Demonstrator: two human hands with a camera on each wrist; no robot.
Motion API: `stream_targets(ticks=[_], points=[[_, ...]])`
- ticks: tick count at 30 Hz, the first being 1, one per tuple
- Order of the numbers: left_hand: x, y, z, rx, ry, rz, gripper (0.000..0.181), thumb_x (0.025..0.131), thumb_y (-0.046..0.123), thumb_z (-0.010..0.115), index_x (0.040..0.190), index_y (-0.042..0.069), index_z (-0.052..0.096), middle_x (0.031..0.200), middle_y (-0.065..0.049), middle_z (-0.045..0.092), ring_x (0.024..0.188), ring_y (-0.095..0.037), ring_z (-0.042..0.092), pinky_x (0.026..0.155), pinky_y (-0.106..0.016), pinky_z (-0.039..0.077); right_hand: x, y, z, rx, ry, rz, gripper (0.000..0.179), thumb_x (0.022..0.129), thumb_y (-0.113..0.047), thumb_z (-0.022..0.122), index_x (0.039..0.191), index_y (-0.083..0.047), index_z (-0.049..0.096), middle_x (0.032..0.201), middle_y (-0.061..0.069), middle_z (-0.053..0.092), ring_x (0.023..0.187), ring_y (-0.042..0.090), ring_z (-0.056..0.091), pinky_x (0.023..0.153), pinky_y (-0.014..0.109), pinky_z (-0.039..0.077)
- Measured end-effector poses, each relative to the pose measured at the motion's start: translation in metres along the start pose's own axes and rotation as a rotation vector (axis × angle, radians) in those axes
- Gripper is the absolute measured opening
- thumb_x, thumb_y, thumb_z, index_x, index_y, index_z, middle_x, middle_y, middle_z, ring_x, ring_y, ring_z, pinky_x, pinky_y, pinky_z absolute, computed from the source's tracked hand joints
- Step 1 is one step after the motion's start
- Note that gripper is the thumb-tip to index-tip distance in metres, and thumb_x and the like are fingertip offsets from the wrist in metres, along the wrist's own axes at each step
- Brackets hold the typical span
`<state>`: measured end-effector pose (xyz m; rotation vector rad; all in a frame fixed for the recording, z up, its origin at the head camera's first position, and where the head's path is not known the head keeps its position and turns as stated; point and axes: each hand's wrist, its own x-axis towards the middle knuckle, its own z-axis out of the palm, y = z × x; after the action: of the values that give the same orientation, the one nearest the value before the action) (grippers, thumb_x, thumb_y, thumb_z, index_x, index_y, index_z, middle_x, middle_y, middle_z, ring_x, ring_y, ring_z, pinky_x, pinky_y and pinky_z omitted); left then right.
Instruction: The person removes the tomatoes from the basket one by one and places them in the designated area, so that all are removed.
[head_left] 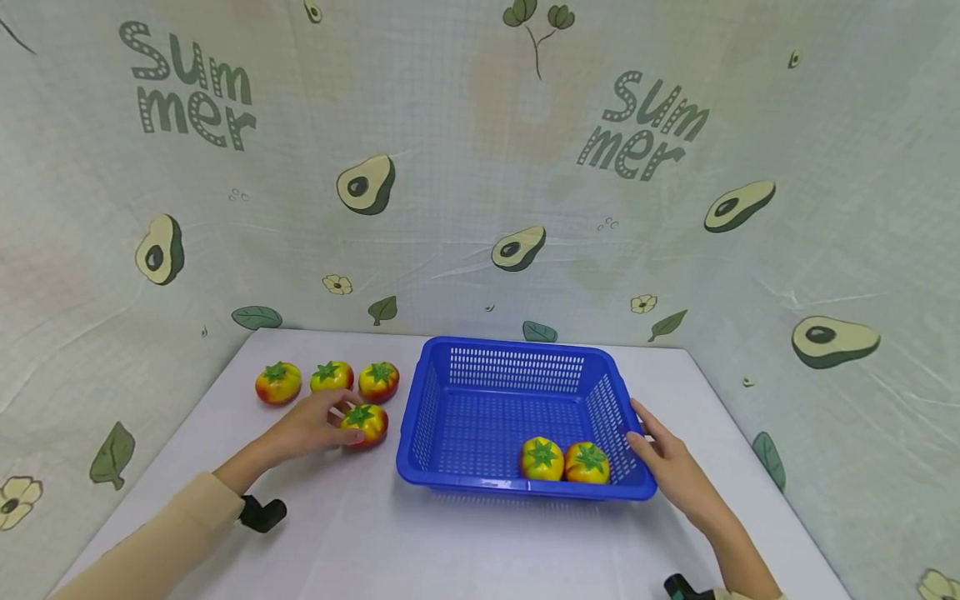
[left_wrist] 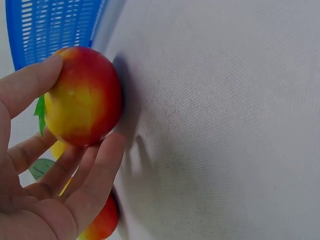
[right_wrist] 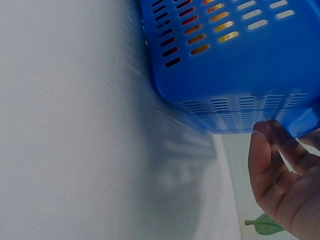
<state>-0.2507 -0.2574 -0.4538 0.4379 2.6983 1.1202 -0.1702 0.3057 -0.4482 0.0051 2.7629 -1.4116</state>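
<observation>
My left hand (head_left: 318, 425) pinches a red-and-yellow tomato (head_left: 365, 426) with a green leafy top, left of the blue basket. In the left wrist view the thumb lies on one side of this tomato (left_wrist: 85, 95), and the fingertips are at its other side. Behind that hand sit three more such tomatoes, one of them the leftmost tomato (head_left: 278, 383). The blue basket (head_left: 525, 485) has perforated walls and holds two tomatoes (head_left: 542, 459) in its near right corner. On its right rim my right hand (head_left: 671, 467) grips, thumb over the edge and fingers outside the wall.
A white cloth covers the table (head_left: 360, 542). Behind and beside it hangs a pale curtain (head_left: 450, 125) printed with avocados, leaves and lettering. Each wrist carries a black camera mount, such as the left mount (head_left: 262, 514).
</observation>
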Motion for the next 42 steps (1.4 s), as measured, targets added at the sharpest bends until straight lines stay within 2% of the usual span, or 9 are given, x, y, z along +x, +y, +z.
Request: stream_targets(ticks=[4,8,15,23,27,31,35,40,42], points=[[0.0,0.0,-0.001,-0.009,-0.013,-0.011,0.054,0.089,0.031,0.088,0.133,0.009,0.065,0.124,-0.014,0.066,0.106,-0.028,0.066,0.075,-0.034,0.064,0.0,0.0,0.0,0.001,0.001,0.001,0.069,0.112,-0.037,0.053,0.171,-0.016,0.022,0.139,0.021,0.053,0.103,0.025,0.06,0.08,0.021,0.056],[0.0,0.002,-0.006,0.034,-0.007,-0.012,0.06,0.089,0.035,0.087,0.138,0.009,0.064,0.129,-0.018,0.066,0.111,-0.032,0.066,0.079,-0.037,0.064,-0.001,0.0,0.0,-0.001,0.001,0.006,0.07,0.112,-0.038,0.053,0.171,-0.016,0.022,0.139,0.02,0.053,0.103,0.024,0.059,0.079,0.021,0.055],[-0.001,0.017,-0.025,0.126,0.036,0.063,0.068,0.091,0.04,0.085,0.143,0.003,0.06,0.137,-0.023,0.064,0.12,-0.039,0.064,0.094,-0.053,0.061,-0.001,-0.001,0.0,-0.011,0.0,0.008,0.07,0.112,-0.039,0.053,0.171,-0.017,0.022,0.142,0.021,0.052,0.107,0.026,0.06,0.084,0.021,0.055],[0.007,0.065,-0.046,0.205,0.083,0.197,0.061,0.092,0.033,0.085,0.142,0.008,0.061,0.135,-0.018,0.065,0.12,-0.04,0.065,0.093,-0.055,0.061,-0.001,-0.002,-0.001,-0.019,-0.002,0.011,0.07,0.112,-0.04,0.052,0.171,-0.017,0.022,0.144,0.022,0.052,0.108,0.027,0.061,0.087,0.025,0.057],[0.015,0.095,-0.048,0.219,0.054,0.245,0.061,0.092,0.031,0.085,0.143,0.009,0.061,0.14,-0.015,0.065,0.123,-0.037,0.065,0.093,-0.053,0.062,0.0,-0.002,0.0,-0.013,-0.004,0.014,0.07,0.112,-0.04,0.052,0.171,-0.017,0.022,0.143,0.022,0.052,0.108,0.027,0.061,0.086,0.023,0.057],[0.022,0.121,-0.046,0.212,-0.002,0.275,0.061,0.092,0.03,0.085,0.145,0.014,0.06,0.143,-0.01,0.063,0.126,-0.033,0.064,0.095,-0.05,0.061,0.0,-0.003,0.0,-0.011,-0.001,0.012,0.07,0.112,-0.039,0.053,0.171,-0.017,0.022,0.144,0.022,0.052,0.109,0.027,0.061,0.085,0.022,0.056],[0.029,0.141,-0.039,0.197,-0.055,0.291,0.065,0.09,0.032,0.087,0.147,0.019,0.059,0.146,-0.006,0.061,0.128,-0.03,0.062,0.094,-0.046,0.062,0.0,-0.004,0.0,-0.014,-0.007,0.012,0.07,0.113,-0.039,0.052,0.171,-0.017,0.021,0.147,0.024,0.051,0.113,0.029,0.062,0.091,0.029,0.059],[0.04,0.161,-0.029,0.222,-0.101,0.325,0.067,0.089,0.03,0.088,0.148,0.016,0.059,0.146,-0.008,0.061,0.128,-0.031,0.062,0.089,-0.041,0.064,-0.001,-0.004,0.0,-0.019,-0.012,0.022,0.07,0.113,-0.038,0.052,0.171,-0.017,0.02,0.149,0.024,0.05,0.116,0.031,0.061,0.096,0.036,0.06],[0.045,0.168,-0.025,0.24,-0.116,0.352,0.067,0.089,0.03,0.088,0.148,0.015,0.059,0.145,-0.007,0.062,0.128,-0.03,0.063,0.093,-0.044,0.062,-0.002,-0.004,-0.001,-0.021,-0.011,0.023,0.07,0.113,-0.038,0.052,0.171,-0.017,0.021,0.148,0.024,0.05,0.116,0.031,0.061,0.096,0.035,0.06]])
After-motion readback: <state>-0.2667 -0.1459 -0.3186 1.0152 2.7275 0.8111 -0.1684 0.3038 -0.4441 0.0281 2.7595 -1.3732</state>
